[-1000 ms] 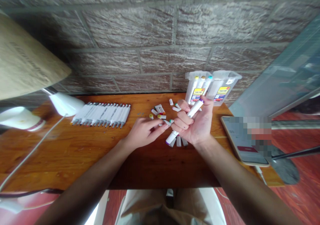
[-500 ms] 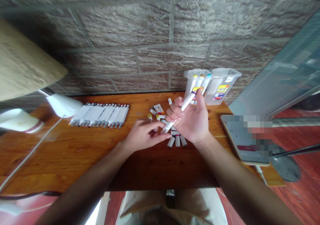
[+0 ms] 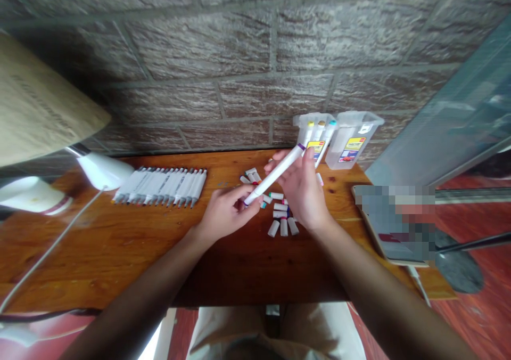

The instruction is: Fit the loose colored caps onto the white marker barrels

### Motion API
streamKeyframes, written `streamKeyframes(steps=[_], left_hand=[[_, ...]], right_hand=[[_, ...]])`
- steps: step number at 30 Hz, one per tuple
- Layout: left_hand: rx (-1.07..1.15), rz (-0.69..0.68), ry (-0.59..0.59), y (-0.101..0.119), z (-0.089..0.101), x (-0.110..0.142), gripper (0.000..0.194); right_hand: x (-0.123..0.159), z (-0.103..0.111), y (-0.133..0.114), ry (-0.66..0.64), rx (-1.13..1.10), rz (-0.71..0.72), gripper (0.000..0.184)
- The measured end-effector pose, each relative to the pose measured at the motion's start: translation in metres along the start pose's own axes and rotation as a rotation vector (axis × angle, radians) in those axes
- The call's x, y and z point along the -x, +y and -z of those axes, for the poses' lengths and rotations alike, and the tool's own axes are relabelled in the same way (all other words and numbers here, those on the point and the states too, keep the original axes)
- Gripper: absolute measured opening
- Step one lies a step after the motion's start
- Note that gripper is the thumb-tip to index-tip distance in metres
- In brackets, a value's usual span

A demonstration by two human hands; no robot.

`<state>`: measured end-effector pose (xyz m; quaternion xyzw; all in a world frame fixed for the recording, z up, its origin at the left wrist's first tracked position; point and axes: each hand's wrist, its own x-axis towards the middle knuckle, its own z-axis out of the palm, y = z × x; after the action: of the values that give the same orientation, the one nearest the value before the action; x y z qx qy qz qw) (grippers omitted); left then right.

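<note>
My left hand (image 3: 221,211) pinches the lower end of a white marker (image 3: 274,174) with purple ends. The marker slants up to the right, its top end close to my right thumb. My right hand (image 3: 310,197) is open behind and beside it, palm up, with fingers and thumb apart; any light contact with the marker cannot be made out. Beneath the hands, several white marker caps (image 3: 283,227) with coloured rims lie on the wooden table (image 3: 159,253). A few more caps (image 3: 251,176) lie farther back, partly behind the left hand.
Left of the hands lies a row of uncapped white markers (image 3: 162,185). At the back right stand a clear plastic box (image 3: 298,120) holding three capped markers and another clear box (image 3: 346,141). A tablet (image 3: 393,227), a lamp (image 3: 98,165) and a paper cup (image 3: 34,195) stand around.
The right fingers have uncurled from the marker. My left hand now grips the marker's lower end, and the marker has shifted left and down; more caps show between the hands.
</note>
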<state>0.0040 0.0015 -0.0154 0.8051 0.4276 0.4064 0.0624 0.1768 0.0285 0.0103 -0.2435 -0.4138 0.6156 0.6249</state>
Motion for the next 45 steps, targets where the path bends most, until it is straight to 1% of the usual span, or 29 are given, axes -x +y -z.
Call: streamKeyframes(steps=[3,6,9,13,16,18,22,29,32,37,45], left_hand=[[0.016,-0.005,0.005,-0.001,0.001,0.000,0.012],[0.008,0.005,0.004,0.000,0.000,0.000,0.014],[0.001,0.038,0.000,0.000,0.002,0.000,0.018],[0.058,0.110,-0.043,-0.001,0.006,0.000,0.024],[0.173,0.174,-0.095,0.002,0.007,-0.001,0.029],[0.242,0.203,-0.123,0.004,0.007,-0.002,0.030],[0.380,0.265,-0.141,0.007,0.004,-0.003,0.030],[0.850,0.476,-0.188,0.005,0.003,-0.009,0.037],[0.978,0.540,-0.221,0.002,0.005,-0.011,0.035],[0.995,0.572,-0.235,0.000,0.007,-0.011,0.034],[0.948,0.532,-0.197,0.000,0.007,-0.011,0.035]], right_hand=[[0.003,0.002,0.004,-0.003,0.184,0.107,0.045],[0.006,0.000,0.002,-0.053,0.285,0.104,0.035],[0.007,-0.003,-0.001,-0.103,0.302,0.056,0.032],[0.006,-0.002,-0.003,-0.070,0.262,0.052,0.026],[0.005,0.001,-0.002,-0.043,0.224,0.096,0.028],[0.004,0.003,-0.001,-0.041,0.210,0.110,0.026],[0.002,0.005,0.000,-0.040,0.172,0.077,0.024],[0.001,0.004,-0.002,-0.099,0.224,0.043,0.028],[0.002,0.004,-0.003,-0.139,0.248,0.011,0.029],[0.001,0.005,-0.004,-0.146,0.268,-0.025,0.032],[-0.001,0.008,-0.002,-0.156,0.285,-0.011,0.033]])
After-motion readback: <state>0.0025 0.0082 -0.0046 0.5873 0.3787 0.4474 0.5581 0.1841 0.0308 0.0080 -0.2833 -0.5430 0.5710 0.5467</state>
